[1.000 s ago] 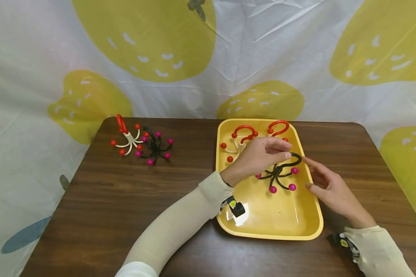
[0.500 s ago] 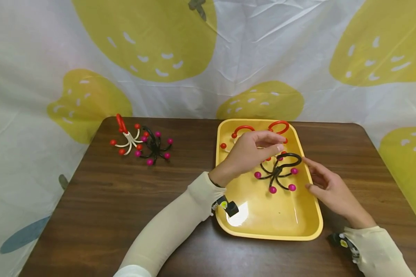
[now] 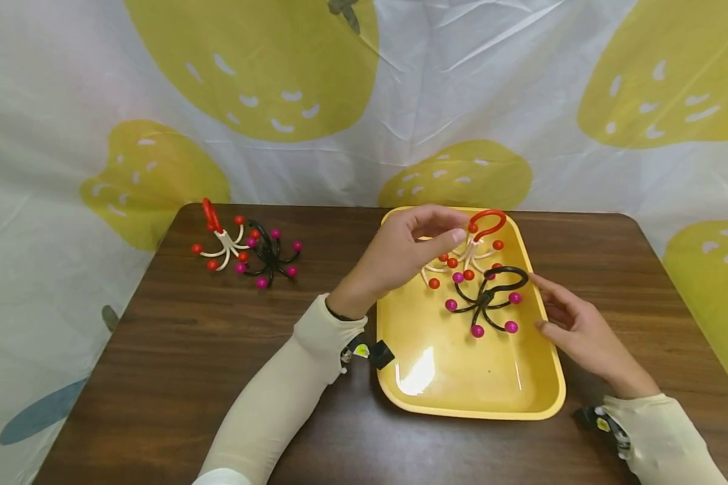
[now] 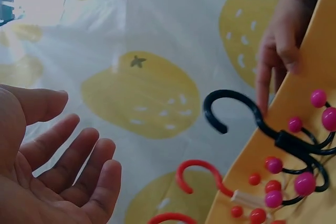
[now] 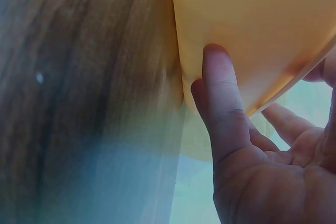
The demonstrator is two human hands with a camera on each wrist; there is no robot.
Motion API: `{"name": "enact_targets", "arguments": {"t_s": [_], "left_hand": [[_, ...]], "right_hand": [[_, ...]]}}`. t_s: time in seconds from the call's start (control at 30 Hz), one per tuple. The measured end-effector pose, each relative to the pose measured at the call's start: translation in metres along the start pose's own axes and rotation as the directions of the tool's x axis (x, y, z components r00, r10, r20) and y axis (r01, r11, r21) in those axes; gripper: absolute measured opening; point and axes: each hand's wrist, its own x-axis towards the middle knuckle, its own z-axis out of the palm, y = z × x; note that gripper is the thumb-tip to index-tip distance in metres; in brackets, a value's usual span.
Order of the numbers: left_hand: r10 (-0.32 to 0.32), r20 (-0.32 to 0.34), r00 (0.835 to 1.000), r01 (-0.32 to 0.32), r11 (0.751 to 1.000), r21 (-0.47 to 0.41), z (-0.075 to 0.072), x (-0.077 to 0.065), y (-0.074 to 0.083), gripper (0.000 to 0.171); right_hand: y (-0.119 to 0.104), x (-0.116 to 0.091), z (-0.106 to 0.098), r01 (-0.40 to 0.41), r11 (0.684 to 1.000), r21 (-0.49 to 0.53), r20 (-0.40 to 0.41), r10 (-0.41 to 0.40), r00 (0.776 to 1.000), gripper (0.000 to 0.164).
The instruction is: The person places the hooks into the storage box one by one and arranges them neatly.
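My left hand (image 3: 394,252) hovers over the back left of the yellow tray (image 3: 461,404); in the left wrist view its fingers are spread loosely with nothing between them. Partly behind it is a white hook hanger with red ball tips. A second white hanger (image 3: 473,252) with a red hook lies at the tray's back right. Nearer the front lies a black hook hanger (image 3: 487,296) with pink balls, its hook by the right rim. My right hand (image 3: 582,337) rests against the tray's outer right wall, fingertips on it, as the right wrist view shows (image 5: 218,64).
On the left of the brown wooden table (image 3: 218,350) lie a white hanger (image 3: 226,249) with a red hook and a black hanger (image 3: 271,259) with pink balls, overlapping in this view. A white curtain (image 3: 425,87) with yellow fruit prints hangs behind the table.
My left hand has moved left and back, away from the black hanger in the tray, which lies still. My right hand has stayed at the tray's side.
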Motion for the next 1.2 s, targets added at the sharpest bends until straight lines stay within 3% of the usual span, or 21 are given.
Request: {"name": "enact_targets", "arguments": {"t_s": [0.3,0.63,1.2], "left_hand": [[0.021,-0.060,0.998,-0.023,0.999,-0.036,-0.032,-0.004,0.011,0.027],[0.008,-0.122,0.993,-0.008,1.000,0.007,-0.059,-0.012,0.012,0.028],[-0.034,-0.296,0.955,0.056,0.996,0.067,-0.120,-0.040,0.004,0.034]], "right_hand": [[-0.001,0.001,0.000,0.009,1.000,0.011,0.004,-0.009,1.000,0.074],[0.003,0.001,0.001,0.008,1.000,0.010,-0.001,-0.008,1.000,0.075],[0.004,-0.002,0.001,0.009,1.000,0.007,-0.009,-0.009,1.000,0.075]]}}
